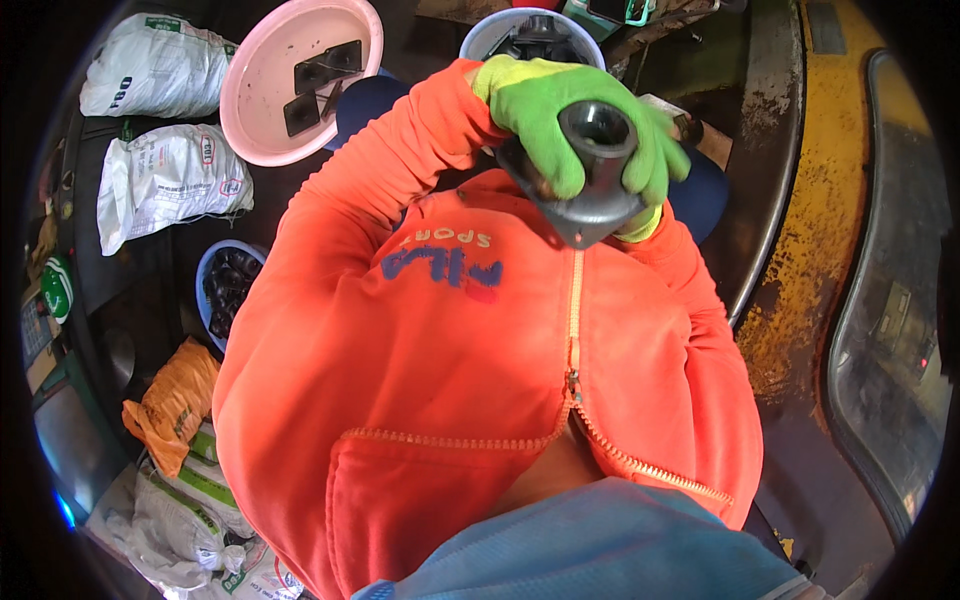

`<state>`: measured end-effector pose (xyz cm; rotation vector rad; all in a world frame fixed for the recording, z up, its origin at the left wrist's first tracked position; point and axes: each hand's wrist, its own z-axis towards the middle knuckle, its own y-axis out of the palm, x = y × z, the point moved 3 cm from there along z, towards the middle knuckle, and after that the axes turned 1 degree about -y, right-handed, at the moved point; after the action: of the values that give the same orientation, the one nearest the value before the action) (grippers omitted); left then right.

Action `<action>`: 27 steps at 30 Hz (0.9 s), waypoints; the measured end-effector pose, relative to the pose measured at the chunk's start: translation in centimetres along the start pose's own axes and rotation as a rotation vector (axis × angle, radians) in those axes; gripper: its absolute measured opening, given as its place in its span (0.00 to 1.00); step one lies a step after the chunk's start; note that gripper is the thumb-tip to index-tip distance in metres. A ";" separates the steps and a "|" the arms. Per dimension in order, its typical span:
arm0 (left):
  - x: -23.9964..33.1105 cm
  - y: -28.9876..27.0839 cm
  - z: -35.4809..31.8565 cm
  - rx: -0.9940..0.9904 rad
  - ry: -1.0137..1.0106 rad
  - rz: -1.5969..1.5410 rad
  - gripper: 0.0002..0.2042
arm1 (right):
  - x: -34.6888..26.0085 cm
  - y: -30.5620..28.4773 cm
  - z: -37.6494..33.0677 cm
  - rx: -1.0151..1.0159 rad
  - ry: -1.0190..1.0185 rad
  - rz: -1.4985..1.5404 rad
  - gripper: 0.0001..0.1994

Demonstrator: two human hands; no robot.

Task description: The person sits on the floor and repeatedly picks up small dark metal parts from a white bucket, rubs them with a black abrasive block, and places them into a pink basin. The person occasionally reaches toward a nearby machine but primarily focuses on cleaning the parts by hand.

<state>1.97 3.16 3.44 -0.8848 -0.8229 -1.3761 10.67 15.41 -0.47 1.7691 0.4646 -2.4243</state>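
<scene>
Both hands wear bright green gloves and are raised close in front of my orange zip-up hoodie [450, 380]. Between them is a dark grey metal part [592, 170], a short hollow cylinder on a flat flange, its open bore facing up. My left hand [530, 105] wraps over its top and left side. On the part's right side sits my right hand [655, 160], fingers curled around the cylinder. The flange's lower corner pokes out below the gloves.
A pink basin [262, 120] at upper left holds dark square plates. A blue basin [478, 38] sits behind the hands. A small blue bowl [204, 272] of dark round pieces stands left, among white sacks [160, 180] and an orange bag [170, 405]. A worn yellow machine surface [820, 230] curves along the right.
</scene>
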 end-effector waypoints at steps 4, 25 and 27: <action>0.9 -2.3 0.2 0.315 0.029 0.675 0.38 | 0.6 -1.7 1.7 0.170 -0.071 -0.185 0.24; -0.6 1.9 0.4 0.144 0.156 0.068 0.22 | -1.0 -0.3 -1.2 -0.175 0.020 -0.133 0.30; -0.8 2.3 0.7 0.058 0.052 -0.106 0.22 | 1.0 -0.3 -1.6 -0.069 0.244 0.325 0.28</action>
<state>4.27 4.12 2.91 -0.7670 -0.8754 -1.4542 11.73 16.32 -1.84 1.9450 0.2523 -1.9654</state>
